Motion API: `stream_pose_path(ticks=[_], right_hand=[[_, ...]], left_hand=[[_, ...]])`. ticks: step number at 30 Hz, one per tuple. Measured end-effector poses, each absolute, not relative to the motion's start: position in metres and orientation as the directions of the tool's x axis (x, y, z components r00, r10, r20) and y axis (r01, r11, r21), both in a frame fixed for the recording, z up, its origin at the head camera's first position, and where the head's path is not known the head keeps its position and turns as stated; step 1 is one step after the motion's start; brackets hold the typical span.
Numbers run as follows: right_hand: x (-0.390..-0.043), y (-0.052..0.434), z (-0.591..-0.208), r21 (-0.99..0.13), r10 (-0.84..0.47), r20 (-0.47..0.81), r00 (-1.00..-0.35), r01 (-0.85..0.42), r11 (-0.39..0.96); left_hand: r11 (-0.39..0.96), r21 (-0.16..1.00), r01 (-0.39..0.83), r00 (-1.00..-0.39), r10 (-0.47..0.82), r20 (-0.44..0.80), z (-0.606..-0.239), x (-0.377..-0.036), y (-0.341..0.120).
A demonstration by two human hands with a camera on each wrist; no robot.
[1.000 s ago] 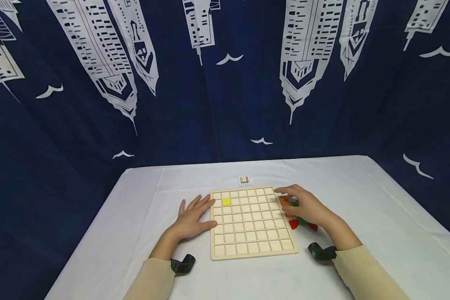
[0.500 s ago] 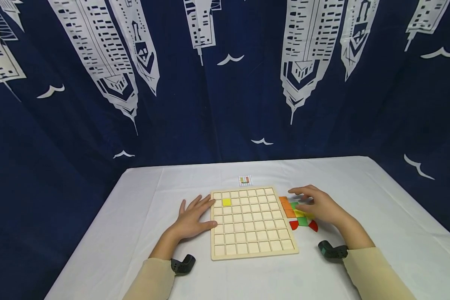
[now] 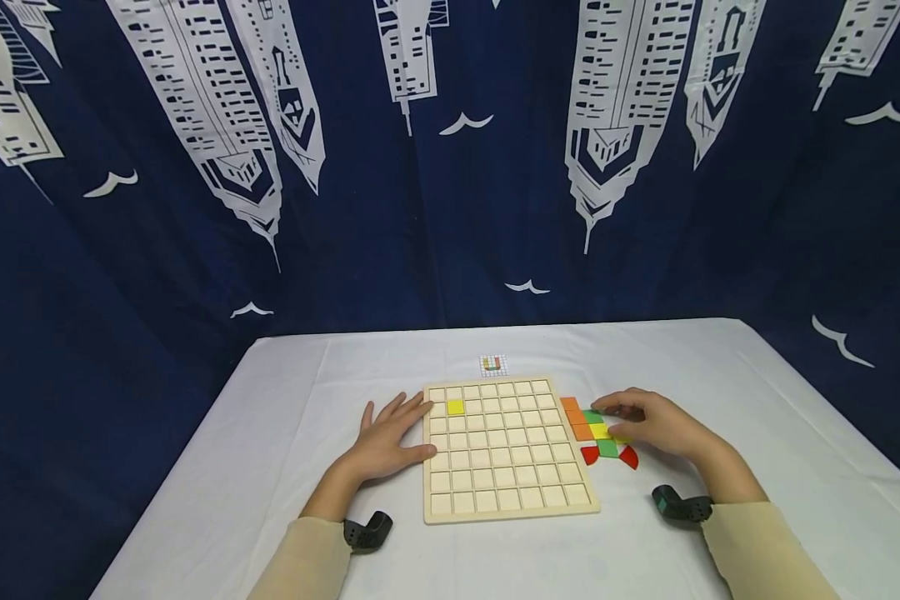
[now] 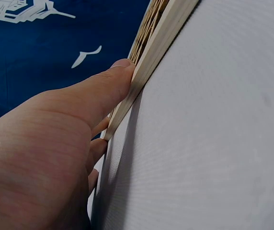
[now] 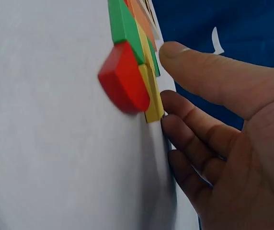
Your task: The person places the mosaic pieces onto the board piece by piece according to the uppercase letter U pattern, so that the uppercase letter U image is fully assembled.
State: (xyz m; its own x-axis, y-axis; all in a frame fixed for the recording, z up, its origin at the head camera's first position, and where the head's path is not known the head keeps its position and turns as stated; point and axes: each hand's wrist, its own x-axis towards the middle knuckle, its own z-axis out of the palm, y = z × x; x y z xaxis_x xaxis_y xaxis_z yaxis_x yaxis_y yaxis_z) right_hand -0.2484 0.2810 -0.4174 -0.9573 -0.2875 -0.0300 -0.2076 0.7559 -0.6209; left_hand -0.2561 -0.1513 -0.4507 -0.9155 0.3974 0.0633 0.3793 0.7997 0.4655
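A pale wooden grid board lies on the table, with one yellow square tile in a cell near its upper left. My left hand rests at the board's left edge, fingers spread; in the left wrist view the thumb touches the rim. My right hand is over the right end of a group of loose blocks, fingers bent loosely, thumb apart from them. The group has orange blocks, green blocks, yellow blocks and red rounded blocks. The right hand partly hides the group in the head view.
A small card printed with a coloured U-shaped pattern on a grid lies behind the board. White cloth covers the table. A dark blue curtain with white buildings and birds hangs behind it.
My right hand has moved right, from the board's right edge to the far side of the blocks, uncovering the orange ones. The left hand stays at the board's edge.
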Motion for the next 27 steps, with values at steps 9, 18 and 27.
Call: stream_pose_path(ticks=[9, 18, 27], right_hand=[[-0.245, 0.2864, -0.4147, -0.625, -0.346, -0.088, -0.934, -0.219, 0.749], [-0.2444, 0.2868, -0.4156, -0.625, -0.359, -0.123, -0.925, -0.209, 0.752], [-0.2473, 0.2879, -0.4213, -0.611, -0.371, -0.081, -0.925, -0.248, 0.752]], left_hand=[[0.801, 0.464, 0.378, -0.916, 0.397, 0.06, -0.4503, -0.2561, -0.1508], [0.806, 0.455, 0.379, -0.916, 0.395, 0.064, -0.4514, -0.2563, -0.1517], [0.808, 0.454, 0.375, -0.917, 0.394, 0.056, -0.4511, -0.2564, -0.1514]])
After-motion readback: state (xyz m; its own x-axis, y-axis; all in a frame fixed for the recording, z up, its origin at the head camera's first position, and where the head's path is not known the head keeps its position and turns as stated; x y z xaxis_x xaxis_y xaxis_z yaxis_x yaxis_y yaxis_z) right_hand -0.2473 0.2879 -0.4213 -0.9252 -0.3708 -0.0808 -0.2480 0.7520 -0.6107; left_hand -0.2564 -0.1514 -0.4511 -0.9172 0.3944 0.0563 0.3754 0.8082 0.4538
